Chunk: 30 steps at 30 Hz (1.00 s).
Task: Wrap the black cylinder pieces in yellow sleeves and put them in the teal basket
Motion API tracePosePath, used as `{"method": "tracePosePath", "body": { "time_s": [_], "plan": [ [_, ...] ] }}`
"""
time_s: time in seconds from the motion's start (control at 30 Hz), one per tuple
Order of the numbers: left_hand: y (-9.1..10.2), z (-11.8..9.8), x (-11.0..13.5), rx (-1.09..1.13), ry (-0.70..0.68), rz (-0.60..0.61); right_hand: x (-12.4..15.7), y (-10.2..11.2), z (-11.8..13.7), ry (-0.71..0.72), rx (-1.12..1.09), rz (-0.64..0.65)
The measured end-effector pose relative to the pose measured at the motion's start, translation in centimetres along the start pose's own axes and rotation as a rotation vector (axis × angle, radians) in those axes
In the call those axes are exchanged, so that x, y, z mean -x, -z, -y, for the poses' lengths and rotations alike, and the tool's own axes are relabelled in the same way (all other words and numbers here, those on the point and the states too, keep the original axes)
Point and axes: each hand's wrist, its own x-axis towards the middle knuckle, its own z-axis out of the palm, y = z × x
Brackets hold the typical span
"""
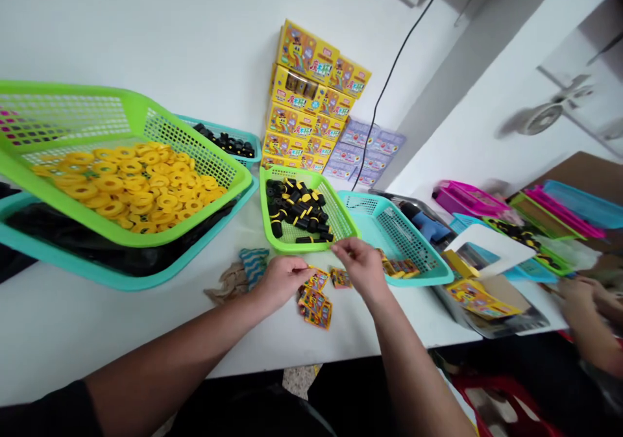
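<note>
The left hand [283, 282] is over the white table [168, 330], with its fingertips at the top edge of a pile of small yellow packets [315, 306]. Its thumb and finger are close to each other, but I cannot tell if they pinch a packet. The pile lies flat on the table, near the front, between the two arms. One more packet [341, 278] lies just to the right of the pile, beside the right hand [361, 267]. That hand has its thumb and finger bent close by the front rim of a small green basket [302, 248]. I cannot tell if those tips meet or hold something.

The green basket has lots of black and yellow pieces [296, 210] in it. On its right is a blue basket [428, 280] with some yellow packets inside, near its front corner. On the left, a big green basket [141, 238] full of yellow rings [131, 184] (they look a bit like doughnuts) sits on top of another blue basket [121, 284]. A stripy cloth [254, 267] lies by the left hand. Yellow boxes [302, 93] are stacked up at the wall.
</note>
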Motion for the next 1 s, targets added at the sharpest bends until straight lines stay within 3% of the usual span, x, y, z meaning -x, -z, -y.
{"method": "tracePosePath", "body": {
  "time_s": [0.07,0.13,0.23,0.37,0.5,0.63,0.8,0.9,1.0],
  "plan": [
    [0.1,0.0,0.0,0.014,-0.002,-0.013,-3.6,0.2,0.7,0.051,0.237,-0.023],
    [0.1,0.0,0.0,0.034,0.024,-0.018,-7.0,-0.4,1.2,0.053,0.393,0.111],
    [0.0,0.1,0.0,0.064,0.066,-0.038,-10.5,-2.6,1.5,0.046,0.409,0.350],
    [-0.2,0.3,0.1,0.093,0.066,-0.058,-11.7,-5.9,1.5,0.034,0.409,0.549],
    [-0.2,0.1,0.2,0.123,0.018,-0.077,-11.5,-6.1,1.9,0.019,0.390,0.505],
    [0.0,-0.7,0.4,0.131,-0.008,-0.056,-9.7,-2.5,3.1,0.023,0.267,0.364],
    [-0.2,-1.1,0.7,0.145,-0.028,-0.002,-2.2,2.7,3.8,-0.024,-0.295,0.366],
    [-0.5,-0.6,0.9,0.152,-0.040,0.039,2.3,3.5,2.9,-0.100,-0.412,0.402],
    [-0.8,-0.1,1.2,0.163,-0.035,0.096,4.6,2.9,1.5,-0.125,-0.474,0.361]
  ]
}}
